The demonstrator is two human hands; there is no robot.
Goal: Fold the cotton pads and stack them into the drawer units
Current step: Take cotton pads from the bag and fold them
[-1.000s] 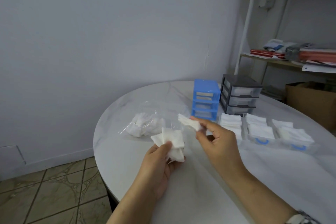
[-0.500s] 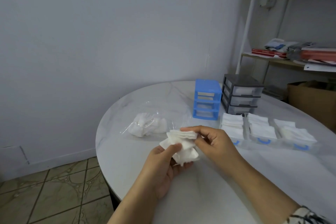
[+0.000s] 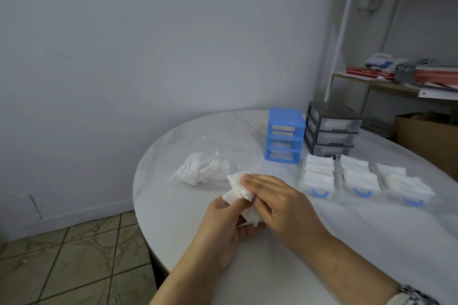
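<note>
- One view only, from a camera worn on the person's head, looking forward and down.
- It sits close above the hands, the left hand (image 3: 223,228) and right hand (image 3: 280,203), which meet low in the middle of the frame.
- The wide angle takes in the round table (image 3: 322,267) beneath them, the wall beyond and floor tiles (image 3: 62,262) left of the hands.
- A shelf unit (image 3: 371,82) stands far right of the hands.

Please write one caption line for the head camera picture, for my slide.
Both hands, left hand and right hand, hold cotton pads above the table, near filled drawers.
</note>
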